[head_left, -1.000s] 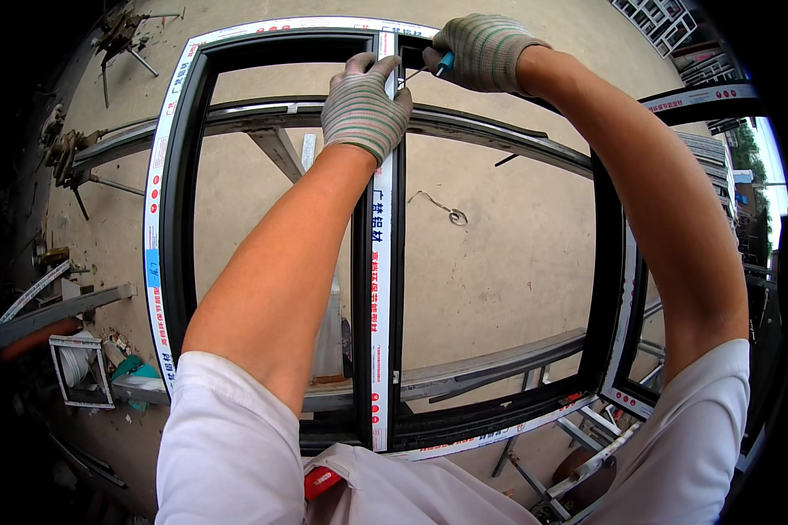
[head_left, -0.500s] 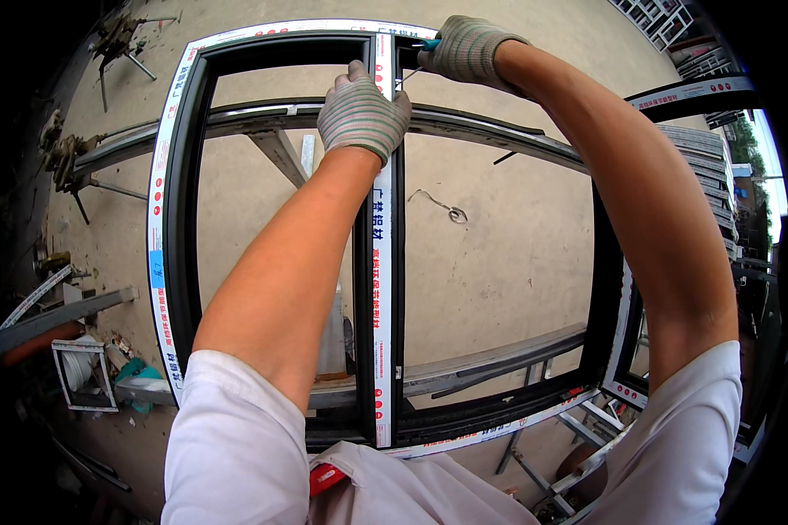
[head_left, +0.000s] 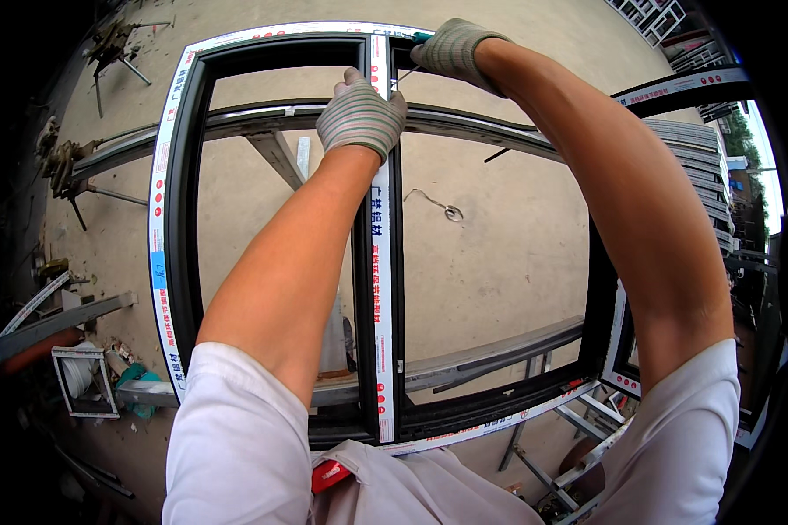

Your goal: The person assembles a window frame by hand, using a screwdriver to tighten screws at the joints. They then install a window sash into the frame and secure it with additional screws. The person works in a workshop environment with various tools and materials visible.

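A black window frame (head_left: pixel 169 262) with printed protective film lies across supports in front of me. Its upright middle bar (head_left: pixel 383 289) splits it into two openings. My left hand (head_left: pixel 361 118), in a grey striped knit glove, is closed over the far part of this bar, one finger pointing away from me. In the same kind of glove, my right hand (head_left: pixel 455 57) is closed around a screwdriver (head_left: pixel 422 38). Part of its teal handle shows, and a thin metal shaft slants toward the bar just beyond my left hand. The tip's exact contact cannot be made out.
Metal rails (head_left: pixel 490 354) run beneath the frame. At the right stand another filmed frame (head_left: pixel 687 85) and stacked profiles (head_left: pixel 687 162). Metal stands (head_left: pixel 66 166) are at the left, above a small white frame (head_left: pixel 85 382). A curled strip (head_left: pixel 451 213) lies on the floor.
My right hand and the screwdriver have shifted slightly left, toward the bar. The left hand keeps its place on the bar, and the whole view has moved a little.
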`<action>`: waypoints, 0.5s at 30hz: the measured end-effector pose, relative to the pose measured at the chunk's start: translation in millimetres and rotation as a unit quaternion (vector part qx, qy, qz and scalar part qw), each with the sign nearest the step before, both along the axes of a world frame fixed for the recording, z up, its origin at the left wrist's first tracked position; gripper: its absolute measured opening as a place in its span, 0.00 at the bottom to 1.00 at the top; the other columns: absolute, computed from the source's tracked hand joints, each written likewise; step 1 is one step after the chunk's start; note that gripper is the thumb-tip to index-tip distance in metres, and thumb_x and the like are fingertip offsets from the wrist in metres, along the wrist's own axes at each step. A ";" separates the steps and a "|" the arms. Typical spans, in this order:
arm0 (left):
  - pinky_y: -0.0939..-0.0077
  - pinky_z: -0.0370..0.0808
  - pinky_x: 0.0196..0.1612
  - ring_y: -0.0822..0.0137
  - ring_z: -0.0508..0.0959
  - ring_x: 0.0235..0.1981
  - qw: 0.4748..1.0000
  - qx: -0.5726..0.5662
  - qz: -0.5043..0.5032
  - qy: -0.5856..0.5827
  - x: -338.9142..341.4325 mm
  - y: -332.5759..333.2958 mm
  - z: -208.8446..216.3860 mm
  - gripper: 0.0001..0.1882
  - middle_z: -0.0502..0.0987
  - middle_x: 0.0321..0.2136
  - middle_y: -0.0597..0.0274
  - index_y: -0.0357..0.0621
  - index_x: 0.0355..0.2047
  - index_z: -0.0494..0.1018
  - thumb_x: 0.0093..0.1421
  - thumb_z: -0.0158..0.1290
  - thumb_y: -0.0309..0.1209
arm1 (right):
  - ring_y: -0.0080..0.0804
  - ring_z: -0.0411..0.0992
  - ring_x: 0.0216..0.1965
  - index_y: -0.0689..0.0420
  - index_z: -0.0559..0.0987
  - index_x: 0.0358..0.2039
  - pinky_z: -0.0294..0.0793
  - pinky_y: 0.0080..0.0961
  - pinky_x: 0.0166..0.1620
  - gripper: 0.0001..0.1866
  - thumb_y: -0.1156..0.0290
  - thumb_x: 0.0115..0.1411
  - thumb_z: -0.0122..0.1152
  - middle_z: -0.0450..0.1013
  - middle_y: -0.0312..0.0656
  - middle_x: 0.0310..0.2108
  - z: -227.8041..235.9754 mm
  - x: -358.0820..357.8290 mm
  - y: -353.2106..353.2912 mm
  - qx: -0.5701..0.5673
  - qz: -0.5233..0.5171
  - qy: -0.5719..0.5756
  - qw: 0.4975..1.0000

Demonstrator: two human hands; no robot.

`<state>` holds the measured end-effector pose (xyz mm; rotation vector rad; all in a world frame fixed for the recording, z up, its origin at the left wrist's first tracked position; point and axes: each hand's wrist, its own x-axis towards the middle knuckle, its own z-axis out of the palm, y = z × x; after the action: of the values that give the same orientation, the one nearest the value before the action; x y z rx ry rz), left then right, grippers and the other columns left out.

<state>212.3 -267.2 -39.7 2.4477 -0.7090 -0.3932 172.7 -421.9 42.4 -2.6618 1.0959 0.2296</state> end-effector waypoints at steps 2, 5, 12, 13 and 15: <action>0.52 0.79 0.55 0.47 0.82 0.52 1.000 -0.001 -0.004 0.003 -3.7 -0.7 2.1 0.42 0.77 0.52 0.41 0.37 0.64 0.63 0.59 0.57 0.54 | 0.34 0.74 0.30 0.60 0.87 0.39 0.74 0.35 0.40 0.21 0.54 0.60 0.64 0.79 0.45 0.30 0.0 -2.8 -3.3 0.005 -0.008 -0.005 1.000; 0.52 0.79 0.54 0.46 0.82 0.51 1.000 0.005 0.003 0.005 -5.7 -0.5 4.9 0.40 0.77 0.52 0.41 0.37 0.62 0.64 0.60 0.56 0.54 | 0.34 0.75 0.32 0.60 0.87 0.41 0.74 0.35 0.41 0.21 0.55 0.60 0.64 0.80 0.45 0.32 -2.1 -5.0 -2.9 0.032 -0.027 -0.028 0.999; 0.51 0.79 0.54 0.44 0.82 0.51 0.999 0.017 0.025 0.037 -21.4 19.5 7.6 0.41 0.75 0.53 0.37 0.31 0.62 0.61 0.60 0.59 0.50 | 0.36 0.75 0.34 0.61 0.87 0.41 0.74 0.35 0.43 0.21 0.55 0.58 0.65 0.80 0.44 0.32 23.1 0.8 30.7 0.046 0.003 -0.004 0.999; 0.51 0.79 0.55 0.43 0.81 0.51 0.999 0.016 0.021 0.045 -28.2 22.6 10.4 0.41 0.75 0.53 0.36 0.30 0.63 0.60 0.61 0.59 0.50 | 0.36 0.75 0.34 0.61 0.87 0.41 0.74 0.35 0.42 0.22 0.54 0.58 0.65 0.79 0.45 0.32 26.2 -1.8 29.7 0.029 0.004 0.010 1.000; 0.51 0.78 0.56 0.41 0.81 0.52 0.998 0.015 0.017 0.058 -41.2 30.4 10.3 0.42 0.74 0.53 0.35 0.28 0.63 0.58 0.61 0.59 0.48 | 0.36 0.76 0.33 0.61 0.87 0.40 0.75 0.35 0.42 0.23 0.52 0.58 0.65 0.79 0.45 0.31 25.2 -3.8 23.3 -0.006 0.012 0.037 0.999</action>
<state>171.1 -236.9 -29.3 2.4382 -0.6147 -0.5316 168.9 -398.7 67.7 -2.6968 1.0917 0.3298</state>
